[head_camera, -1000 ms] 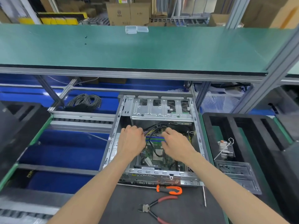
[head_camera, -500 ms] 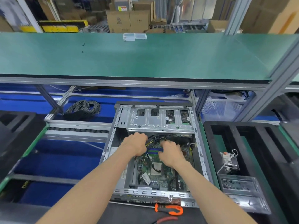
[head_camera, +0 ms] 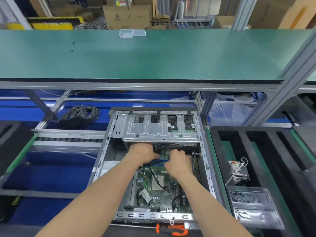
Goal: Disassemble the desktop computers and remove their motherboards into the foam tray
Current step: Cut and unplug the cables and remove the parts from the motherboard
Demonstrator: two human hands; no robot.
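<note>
The motherboard [head_camera: 159, 187] lies flat in the bottom of an open case [head_camera: 207, 168], which sits on the table between blue bins on the left and a black foam tray [head_camera: 215, 151] on the right. Both forearms reach into the case from the near edge. The left hand [head_camera: 142, 152] and the right hand [head_camera: 178, 162] are side by side at the far end of the board, just under the metal drive cage [head_camera: 160, 129] that spans the top of the case. Both hands have their fingers curled down among the black cables [head_camera: 162, 147] there; the fingertips are hidden behind the knuckles, so I cannot tell what they pinch, if anything. Blue memory slots [head_camera: 157, 163] show between the two wrists, and a black cable runs across the square socket in the board's middle. In the tray lie a heatsink [head_camera: 238, 171] and, nearer, a clear plastic box [head_camera: 253, 206]. An orange-and-black screwdriver handle [head_camera: 171, 230] lies on the table just in front of the case. A coil of grey cable [head_camera: 82, 114] rests in the blue bin beyond the case to the left. Above, a green shelf [head_camera: 153, 55] carries two small clear boxes [head_camera: 132, 33].
</note>
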